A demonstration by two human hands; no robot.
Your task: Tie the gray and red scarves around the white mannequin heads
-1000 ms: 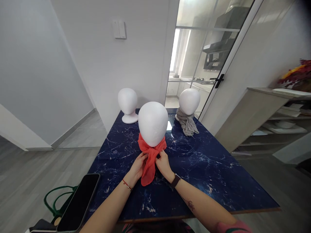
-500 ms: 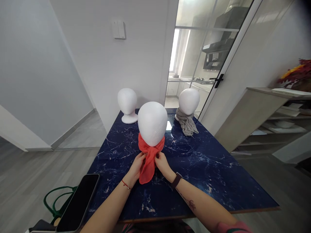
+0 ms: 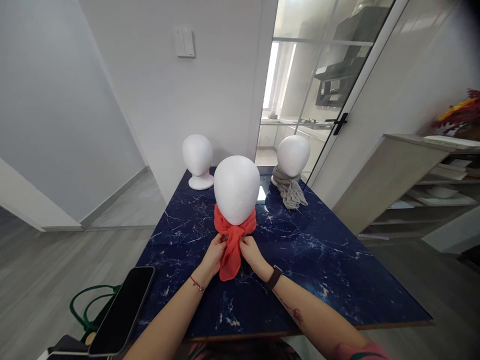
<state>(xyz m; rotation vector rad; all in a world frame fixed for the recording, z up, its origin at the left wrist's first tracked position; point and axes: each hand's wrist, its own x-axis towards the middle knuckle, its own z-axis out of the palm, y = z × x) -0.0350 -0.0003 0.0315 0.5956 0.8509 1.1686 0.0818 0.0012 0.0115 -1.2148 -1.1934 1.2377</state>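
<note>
A red scarf (image 3: 231,252) wraps the neck of the nearest white foam head (image 3: 236,190), its end hanging down the front onto the table. My left hand (image 3: 215,254) pinches the scarf at the left of the hanging end, just under the neck wrap. On the opposite side my right hand (image 3: 252,254) is closed on the scarf too, with its fingertips partly tucked behind the cloth. The foam head stands upright between my hands and the back of the table.
The dark blue marbled table (image 3: 300,270) bears a bare foam head (image 3: 197,157) at back left. At back right, another foam head (image 3: 293,155) wears a grey scarf (image 3: 290,192). A phone (image 3: 122,310) and green-handled bag (image 3: 84,317) are at the left edge. Shelves (image 3: 423,190) stand right.
Both hands stay at the scarf's knot area. The hanging end has shifted slightly right and looks narrower. The view has moved a little.
</note>
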